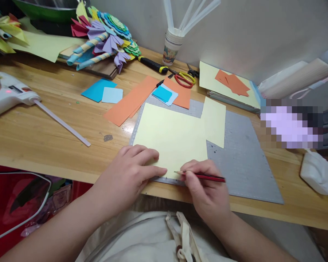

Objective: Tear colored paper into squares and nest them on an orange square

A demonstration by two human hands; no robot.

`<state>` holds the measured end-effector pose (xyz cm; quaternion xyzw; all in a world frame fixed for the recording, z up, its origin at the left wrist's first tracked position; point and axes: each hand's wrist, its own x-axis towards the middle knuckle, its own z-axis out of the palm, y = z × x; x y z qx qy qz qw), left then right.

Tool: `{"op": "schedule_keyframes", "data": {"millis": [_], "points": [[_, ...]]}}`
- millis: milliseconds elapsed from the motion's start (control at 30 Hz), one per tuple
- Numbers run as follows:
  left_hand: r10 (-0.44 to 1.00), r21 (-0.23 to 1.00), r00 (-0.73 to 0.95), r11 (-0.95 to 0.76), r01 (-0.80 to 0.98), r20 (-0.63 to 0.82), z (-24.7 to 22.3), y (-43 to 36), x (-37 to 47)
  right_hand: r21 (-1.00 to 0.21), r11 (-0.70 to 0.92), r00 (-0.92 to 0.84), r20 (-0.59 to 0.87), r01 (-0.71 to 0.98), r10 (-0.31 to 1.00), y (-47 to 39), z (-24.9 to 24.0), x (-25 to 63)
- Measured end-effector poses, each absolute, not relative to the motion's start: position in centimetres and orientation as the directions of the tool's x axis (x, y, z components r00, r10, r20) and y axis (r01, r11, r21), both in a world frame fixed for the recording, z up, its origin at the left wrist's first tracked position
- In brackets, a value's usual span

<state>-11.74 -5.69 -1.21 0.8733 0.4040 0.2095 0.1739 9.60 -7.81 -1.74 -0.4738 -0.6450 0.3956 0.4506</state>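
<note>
A large pale yellow paper sheet (169, 134) lies on a grey cutting mat (240, 156) in front of me. My left hand (133, 167) rests on the sheet's lower left part, fingers stretched out and pressing it down. In my right hand (205, 185) is a red and black pencil (211, 177), pinched between thumb and fingers. Its tip points left and is at the sheet's lower edge, a short way from my left thumb or index finger. A narrower pale yellow strip (214, 123) lies against the sheet's right side, on the mat.
Beyond the mat lie orange paper (133, 100), blue squares (164, 94), scissors (185, 79) and a cutter (153, 65). Paper cups (171, 51) hold glue sticks. A glue gun (13, 92) stands left, its stick pointing towards me. Paper flowers (106, 38) lie at the back left.
</note>
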Motion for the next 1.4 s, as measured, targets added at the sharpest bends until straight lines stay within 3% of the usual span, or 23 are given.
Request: {"op": "schedule_keyframes", "data": {"millis": [100, 167, 267, 367, 533, 700, 833, 967, 1133, 1200, 1233, 1267, 1300, 1333, 1400], "points": [[0.813, 0.497, 0.502, -0.579, 0.646, 0.295, -1.0, -6.3, -12.3, -0.965, 0.241, 0.021, 0.244, 0.105, 0.969, -8.1, -1.4, 11.0], [0.863, 0.485, 0.377, -0.503, 0.715, 0.337, -1.0, -7.0, -13.0, -0.963, 0.245, 0.063, 0.253, 0.114, 0.965, -8.2, -1.1, 12.7], [0.901, 0.373, 0.261, -0.388, 0.843, 0.346, -1.1, -8.0, -14.0, -0.914, 0.207, 0.091, 0.253, 0.35, 0.963, -8.6, -1.4, 15.8], [0.889, 0.213, 0.352, -0.419, 0.883, 0.292, -1.3, -8.7, -14.6, -0.783, 0.195, -0.064, 0.196, 0.591, 0.979, -9.0, -2.3, 18.4], [0.844, 0.096, 0.479, -0.512, 0.854, 0.243, -1.3, -9.5, -14.4, -0.689, 0.147, -0.053, 0.156, 0.709, 0.986, -7.8, -2.6, 21.5], [0.848, 0.085, 0.473, -0.503, 0.86, 0.241, -1.0, -10.4, -14.0, -0.443, 0.08, 0.003, 0.185, 0.893, 0.983, -3.6, -1.8, 26.7], [0.885, 0.127, 0.415, -0.445, 0.886, 0.209, -0.3, -9.3, -13.0, -0.085, 0.113, -0.105, 0.088, 0.99, 0.991, 0.4, -1.3, 29.6], [0.923, 0.148, 0.341, -0.368, 0.918, 0.175, 0.6, -6.8, -11.2, -0.017, 0.113, -0.113, 0.016, 0.993, 0.993, 3.6, -0.8, 30.0], [0.883, 0.165, 0.458, -0.47, 0.867, 0.108, 0.7, -6.2, -8.9, -0.04, 0.047, -0.046, 0.026, 0.998, 0.999, 4.4, -0.6, 28.9], [0.863, 0.188, 0.498, -0.506, 0.842, 0.09, 0.3, -6.9, -8.4, -0.18, -0.012, 0.034, 0.119, 0.984, 0.992, 3.3, -0.1, 27.2], [0.857, 0.198, 0.508, -0.515, 0.834, 0.088, -0.1, -7.2, -8.2, -0.402, -0.017, 0.097, 0.179, 0.915, 0.979, 2.6, 0.2, 26.0], [0.853, 0.205, 0.514, -0.521, 0.829, 0.093, -0.4, -7.5, -8.1, -0.667, 0.001, 0.16, 0.181, 0.745, 0.97, 1.9, 0.6, 24.7], [0.85, 0.207, 0.518, -0.527, 0.824, 0.101, -0.7, -7.8, -8.1, -0.87, -0.003, 0.168, 0.091, 0.493, 0.982, 1.1, 1.1, 23.3], [0.846, 0.206, 0.522, -0.533, 0.821, 0.111, -1.0, -7.9, -8.1, -0.97, -0.069, 0.097, -0.048, 0.231, 0.994, 0.5, 1.6, 22.0], [0.84, 0.198, 0.528, -0.543, 0.816, 0.13, -1.4, -8.1, -8.1, -0.967, -0.236, 0.003, -0.237, -0.096, 0.971, -0.1, 2.6, 20.0]]}}
